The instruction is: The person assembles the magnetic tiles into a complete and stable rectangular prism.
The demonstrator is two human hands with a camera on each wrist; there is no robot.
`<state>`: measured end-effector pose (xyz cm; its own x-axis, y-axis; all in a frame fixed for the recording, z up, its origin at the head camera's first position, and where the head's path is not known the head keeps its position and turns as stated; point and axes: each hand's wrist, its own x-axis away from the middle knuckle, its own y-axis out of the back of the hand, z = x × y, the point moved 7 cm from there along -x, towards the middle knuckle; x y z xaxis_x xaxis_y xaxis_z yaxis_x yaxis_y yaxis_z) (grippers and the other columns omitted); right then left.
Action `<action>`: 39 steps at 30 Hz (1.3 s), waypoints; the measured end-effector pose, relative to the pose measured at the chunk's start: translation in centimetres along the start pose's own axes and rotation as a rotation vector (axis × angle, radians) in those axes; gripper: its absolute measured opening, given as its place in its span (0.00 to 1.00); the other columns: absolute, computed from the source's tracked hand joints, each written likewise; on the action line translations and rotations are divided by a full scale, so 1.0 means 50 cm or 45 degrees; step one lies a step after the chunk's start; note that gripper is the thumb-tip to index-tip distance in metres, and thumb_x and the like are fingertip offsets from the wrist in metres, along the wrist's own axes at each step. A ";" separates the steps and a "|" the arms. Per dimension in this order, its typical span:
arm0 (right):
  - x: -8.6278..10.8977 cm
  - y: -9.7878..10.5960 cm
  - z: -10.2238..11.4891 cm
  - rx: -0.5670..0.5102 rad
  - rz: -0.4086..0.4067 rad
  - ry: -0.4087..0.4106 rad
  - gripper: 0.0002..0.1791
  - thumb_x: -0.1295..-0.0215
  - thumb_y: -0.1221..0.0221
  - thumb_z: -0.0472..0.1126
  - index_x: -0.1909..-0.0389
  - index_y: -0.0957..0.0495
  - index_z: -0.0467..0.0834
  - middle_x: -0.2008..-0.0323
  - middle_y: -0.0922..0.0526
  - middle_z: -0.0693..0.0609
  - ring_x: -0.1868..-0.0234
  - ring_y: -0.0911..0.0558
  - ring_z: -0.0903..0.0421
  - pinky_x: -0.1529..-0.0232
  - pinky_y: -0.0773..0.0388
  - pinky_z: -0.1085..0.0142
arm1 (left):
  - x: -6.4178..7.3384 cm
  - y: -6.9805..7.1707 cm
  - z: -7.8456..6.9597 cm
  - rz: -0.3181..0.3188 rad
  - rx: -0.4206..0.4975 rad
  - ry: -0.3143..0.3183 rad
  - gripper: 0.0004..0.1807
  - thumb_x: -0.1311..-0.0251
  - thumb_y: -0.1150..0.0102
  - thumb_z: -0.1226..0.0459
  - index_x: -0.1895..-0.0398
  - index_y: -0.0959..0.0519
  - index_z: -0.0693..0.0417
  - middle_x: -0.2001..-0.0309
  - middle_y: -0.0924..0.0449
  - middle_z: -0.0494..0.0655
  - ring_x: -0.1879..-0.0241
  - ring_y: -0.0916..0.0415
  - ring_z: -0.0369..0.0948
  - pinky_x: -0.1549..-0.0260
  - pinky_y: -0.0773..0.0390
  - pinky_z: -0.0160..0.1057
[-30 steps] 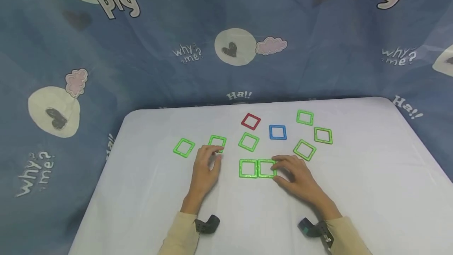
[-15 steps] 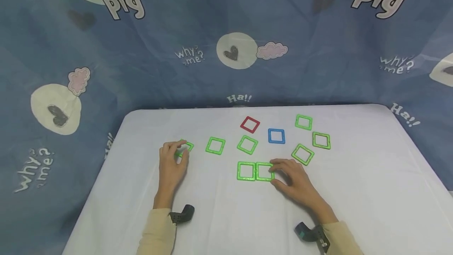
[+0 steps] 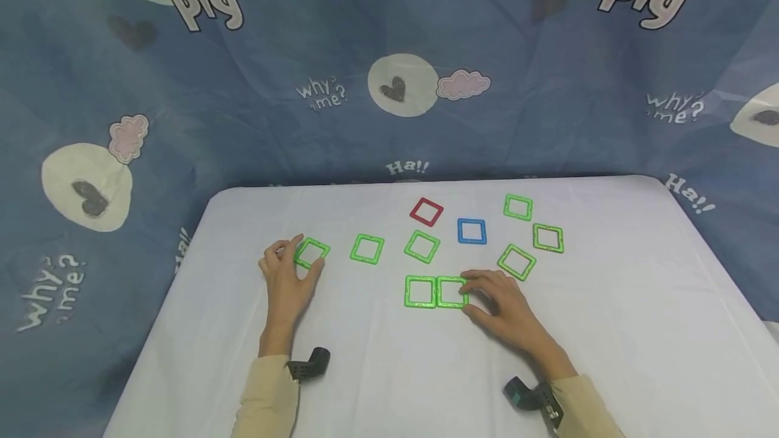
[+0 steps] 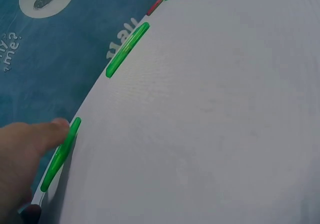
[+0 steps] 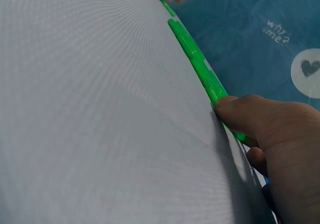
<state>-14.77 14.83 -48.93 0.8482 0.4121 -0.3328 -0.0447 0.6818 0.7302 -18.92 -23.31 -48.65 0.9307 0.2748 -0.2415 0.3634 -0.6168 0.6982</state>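
Observation:
At the left of the table, my left hand (image 3: 286,286) pinches a green square magnetic tile (image 3: 319,243) between thumb and fingers. The left wrist view has this tile (image 4: 61,156) edge-on, the thumb against it and a shadow beside it. My right hand (image 3: 502,303) grips the right edge of another green tile (image 3: 450,280), thumb at the near corner and fingers over the far one. That tile lies edge to edge with a second green tile (image 3: 420,278) on its left. In the right wrist view the thumb (image 5: 235,109) presses on the tile's edge.
Loose green tiles lie behind: one mid-left (image 3: 371,237), one at centre (image 3: 429,236), and three at right, including the nearest tile (image 3: 523,253). A red tile (image 3: 433,203) and a blue tile (image 3: 471,221) sit farther back. A patterned blue cloth (image 3: 274,140) hangs behind the white table (image 3: 389,377).
My left hand has moved left from the mid-left green tile to the leftmost one and now pinches it. The right hand has stayed on the joined pair.

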 end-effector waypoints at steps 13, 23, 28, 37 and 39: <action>0.004 -0.007 0.003 -0.015 0.027 0.006 0.15 0.45 0.33 0.45 0.56 0.22 0.55 0.43 0.24 0.56 0.41 0.29 0.57 0.41 0.39 0.57 | 0.005 -0.007 0.004 0.081 -0.123 0.075 0.37 0.43 0.38 0.53 0.33 0.37 0.57 0.38 0.39 0.60 0.41 0.45 0.56 0.43 0.42 0.57; 0.000 -0.003 0.008 -0.015 0.012 0.012 0.15 0.45 0.33 0.44 0.56 0.22 0.55 0.43 0.23 0.55 0.43 0.29 0.57 0.43 0.38 0.58 | -0.003 -0.002 0.000 0.032 -0.106 0.040 0.35 0.44 0.36 0.55 0.35 0.34 0.56 0.39 0.35 0.60 0.43 0.41 0.55 0.45 0.39 0.54; -0.001 -0.001 0.003 -0.017 0.021 -0.010 0.15 0.45 0.33 0.45 0.56 0.22 0.55 0.43 0.24 0.57 0.42 0.29 0.58 0.42 0.38 0.57 | -0.004 0.000 0.000 -0.006 -0.032 0.071 0.34 0.44 0.36 0.54 0.35 0.33 0.52 0.38 0.31 0.57 0.43 0.39 0.52 0.46 0.35 0.53; -0.002 0.000 0.000 -0.002 0.009 0.013 0.15 0.45 0.33 0.45 0.56 0.22 0.55 0.44 0.23 0.55 0.43 0.29 0.56 0.44 0.37 0.57 | -0.003 -0.003 0.004 -0.022 0.052 0.110 0.26 0.44 0.37 0.49 0.42 0.26 0.44 0.41 0.26 0.48 0.44 0.37 0.47 0.45 0.32 0.52; -0.003 -0.001 -0.002 0.004 0.006 0.017 0.15 0.45 0.33 0.45 0.56 0.22 0.55 0.44 0.23 0.55 0.42 0.29 0.56 0.44 0.37 0.56 | -0.005 -0.002 0.003 -0.032 0.063 0.095 0.23 0.42 0.38 0.49 0.45 0.24 0.44 0.40 0.26 0.47 0.42 0.37 0.46 0.43 0.33 0.52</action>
<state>-14.92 14.80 -48.96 0.8407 0.4237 -0.3372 -0.0475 0.6780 0.7335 -19.17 -23.41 -48.78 0.9162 0.3436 -0.2062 0.3897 -0.6445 0.6579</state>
